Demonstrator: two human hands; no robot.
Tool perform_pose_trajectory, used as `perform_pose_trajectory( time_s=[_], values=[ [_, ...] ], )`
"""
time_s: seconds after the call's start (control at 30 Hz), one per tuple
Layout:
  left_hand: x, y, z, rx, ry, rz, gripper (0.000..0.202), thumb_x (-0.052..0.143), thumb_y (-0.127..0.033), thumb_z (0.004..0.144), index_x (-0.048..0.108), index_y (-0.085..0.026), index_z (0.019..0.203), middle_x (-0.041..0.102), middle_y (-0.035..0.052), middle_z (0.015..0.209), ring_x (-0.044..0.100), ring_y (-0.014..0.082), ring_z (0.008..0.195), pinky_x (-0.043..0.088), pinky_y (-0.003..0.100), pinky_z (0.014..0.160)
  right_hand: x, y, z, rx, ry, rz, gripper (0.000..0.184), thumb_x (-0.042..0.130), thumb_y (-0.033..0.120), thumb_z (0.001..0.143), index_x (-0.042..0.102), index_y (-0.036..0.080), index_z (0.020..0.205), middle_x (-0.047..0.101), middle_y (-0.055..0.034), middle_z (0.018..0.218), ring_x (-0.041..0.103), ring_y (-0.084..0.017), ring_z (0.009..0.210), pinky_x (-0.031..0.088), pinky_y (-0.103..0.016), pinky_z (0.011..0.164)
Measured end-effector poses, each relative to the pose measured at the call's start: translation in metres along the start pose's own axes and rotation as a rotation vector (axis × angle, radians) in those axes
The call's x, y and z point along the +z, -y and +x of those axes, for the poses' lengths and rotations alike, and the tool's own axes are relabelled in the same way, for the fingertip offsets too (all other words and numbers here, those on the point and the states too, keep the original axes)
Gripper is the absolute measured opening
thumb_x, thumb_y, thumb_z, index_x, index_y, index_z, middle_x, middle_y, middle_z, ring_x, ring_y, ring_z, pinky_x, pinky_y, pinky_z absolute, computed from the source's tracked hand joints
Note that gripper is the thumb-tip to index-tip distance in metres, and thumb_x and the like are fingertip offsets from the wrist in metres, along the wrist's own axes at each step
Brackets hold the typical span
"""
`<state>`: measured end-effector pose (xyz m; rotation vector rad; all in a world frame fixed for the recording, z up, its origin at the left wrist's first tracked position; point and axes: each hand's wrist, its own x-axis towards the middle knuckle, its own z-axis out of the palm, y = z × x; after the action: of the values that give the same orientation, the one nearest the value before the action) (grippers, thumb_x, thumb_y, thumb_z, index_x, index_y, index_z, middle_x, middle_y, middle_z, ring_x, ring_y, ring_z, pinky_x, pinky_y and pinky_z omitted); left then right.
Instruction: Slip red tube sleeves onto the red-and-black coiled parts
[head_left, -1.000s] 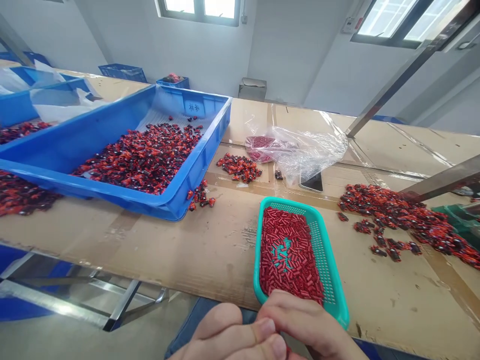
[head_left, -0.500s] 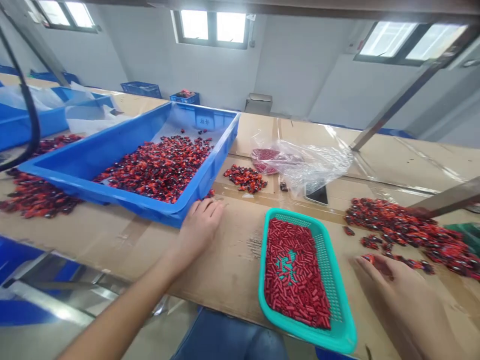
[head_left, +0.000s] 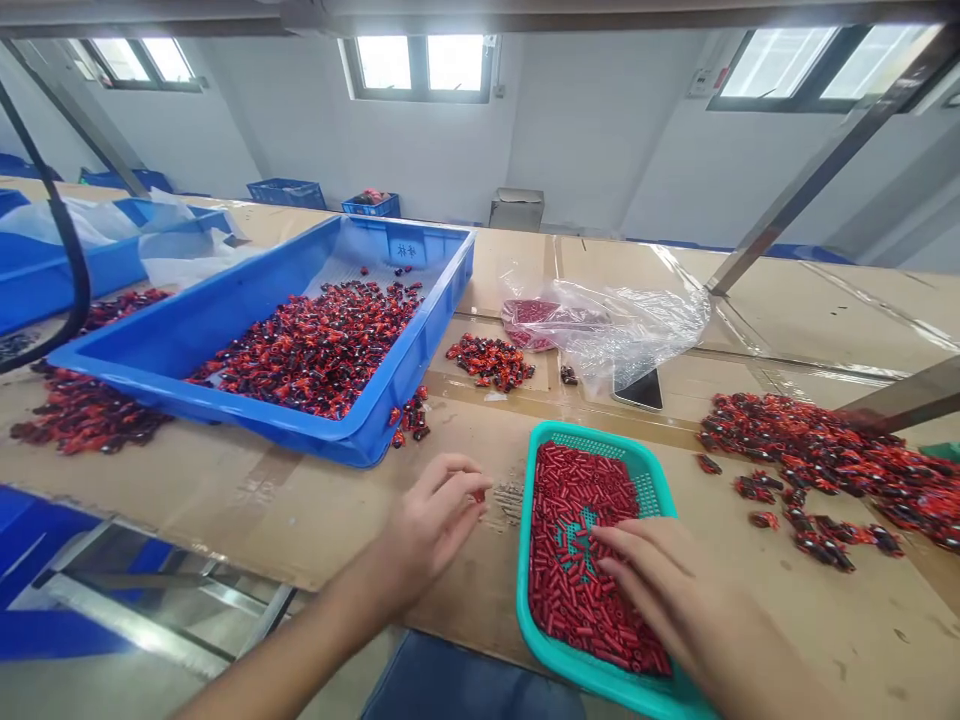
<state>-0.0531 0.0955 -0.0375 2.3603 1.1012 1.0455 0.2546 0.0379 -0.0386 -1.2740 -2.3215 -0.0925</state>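
My left hand [head_left: 435, 520] hovers over the cardboard-covered table [head_left: 315, 500], just left of a teal mesh basket [head_left: 660, 480]. Its fingertips pinch a small red-and-black piece [head_left: 478, 494]. My right hand [head_left: 660, 590] reaches into the basket, fingers lying on the small red tubes [head_left: 570, 500] that fill it; whether they hold one is hidden. A large blue tray [head_left: 225, 310] holding many red-and-black pieces stands at the left. A few loose pieces [head_left: 409, 415] lie by its near corner.
A pile of red-and-black pieces [head_left: 825, 460] spreads at the right, a smaller heap [head_left: 491, 360] behind the basket. A clear plastic bag [head_left: 615, 315] covers a phone [head_left: 637, 385]. More blue crates [head_left: 75, 260] stand at the left, metal frame bars [head_left: 817, 170] at the right.
My left hand drew back from the loose pieces by the blue tray with one pinched in it. My right hand moved left from the right-hand pile into the teal basket.
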Motion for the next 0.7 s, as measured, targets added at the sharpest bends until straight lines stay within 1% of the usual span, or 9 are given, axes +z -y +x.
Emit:
perform_pose_trajectory(
  time_s=[0.1,0.17,0.23,0.33,0.4,0.47,0.53,0.63,0.7],
  values=[
    [-0.002,-0.029,-0.014,-0.082,-0.068,-0.199,0.017,0.062,-0.014,0.101,0.064,-0.023,0.114,0.065,0.0055,0.107,0.072,0.0154,0.094,0.062,0.025,0.083,0.022,0.012,0.012,-0.083,0.120,-0.090,0.025,0.045,0.023,0.109,0.069,0.020,0.110,0.076,-0.0076,0.095,0.073,-0.023,0.083,0.060,-0.035,0.073],
    [-0.004,-0.042,-0.020,-0.123,-0.097,-0.297,0.012,0.063,-0.018,0.102,0.063,-0.024,0.112,0.066,0.0055,0.107,0.073,0.0141,0.088,0.064,0.023,0.077,0.033,0.012,0.014,-0.078,0.151,-0.125,0.024,0.048,0.016,0.105,0.068,0.020,0.095,0.074,-0.0058,0.085,0.071,-0.024,0.074,0.058,-0.037,0.066],
    [-0.003,-0.051,-0.024,-0.187,-0.107,-0.457,0.010,0.063,-0.018,0.102,0.066,-0.024,0.110,0.069,0.0045,0.105,0.074,0.0132,0.086,0.064,0.021,0.075,0.037,0.010,0.013,-0.075,0.172,-0.140,0.023,0.051,0.011,0.100,0.065,0.021,0.085,0.071,-0.0046,0.079,0.068,-0.024,0.070,0.056,-0.037,0.063],
    [-0.001,-0.058,-0.030,-0.336,-0.134,-0.710,0.020,0.072,-0.011,0.094,0.071,-0.027,0.105,0.074,-0.0003,0.095,0.075,0.0121,0.086,0.063,0.016,0.077,0.033,0.010,0.011,-0.069,0.189,-0.160,0.018,0.056,0.009,0.096,0.064,0.020,0.085,0.070,-0.0050,0.081,0.068,-0.024,0.072,0.055,-0.036,0.064],
    [0.002,-0.061,-0.033,-0.375,-0.190,-0.721,0.027,0.079,-0.007,0.087,0.072,-0.028,0.102,0.075,-0.0031,0.092,0.075,0.0109,0.085,0.061,0.014,0.078,0.030,0.012,0.011,-0.058,0.194,-0.175,0.014,0.058,0.009,0.095,0.066,0.020,0.090,0.071,-0.0055,0.083,0.068,-0.024,0.074,0.054,-0.035,0.065],
    [0.004,-0.063,-0.035,-0.316,-0.236,-0.636,0.031,0.081,-0.005,0.084,0.070,-0.028,0.101,0.075,-0.0044,0.093,0.074,0.0101,0.087,0.061,0.013,0.081,0.029,0.013,0.010,-0.045,0.198,-0.191,0.016,0.059,0.005,0.092,0.066,0.019,0.091,0.071,-0.0055,0.082,0.068,-0.024,0.073,0.054,-0.036,0.066],
    [0.005,-0.064,-0.036,-0.198,-0.246,-0.539,0.033,0.078,-0.003,0.085,0.068,-0.027,0.104,0.074,-0.0035,0.096,0.074,0.0103,0.090,0.060,0.014,0.085,0.028,0.014,0.011,-0.032,0.206,-0.197,0.018,0.060,0.002,0.089,0.065,0.019,0.087,0.070,-0.0047,0.080,0.067,-0.024,0.072,0.054,-0.035,0.065],
    [0.005,-0.067,-0.035,-0.027,-0.243,-0.443,0.035,0.071,0.003,0.088,0.064,-0.023,0.110,0.073,0.0000,0.099,0.073,0.0129,0.101,0.059,0.019,0.094,0.025,0.016,0.012,-0.004,0.210,-0.188,0.017,0.062,0.003,0.089,0.063,0.020,0.084,0.068,-0.0031,0.078,0.067,-0.022,0.071,0.054,-0.033,0.064],
    [0.005,-0.069,-0.034,0.038,-0.230,-0.426,0.038,0.066,0.007,0.088,0.061,-0.021,0.113,0.073,0.0021,0.101,0.072,0.0143,0.105,0.059,0.023,0.096,0.024,0.016,0.012,0.015,0.207,-0.187,0.015,0.062,0.006,0.090,0.062,0.020,0.085,0.066,-0.0025,0.077,0.067,-0.021,0.070,0.054,-0.032,0.063]
  ],
)
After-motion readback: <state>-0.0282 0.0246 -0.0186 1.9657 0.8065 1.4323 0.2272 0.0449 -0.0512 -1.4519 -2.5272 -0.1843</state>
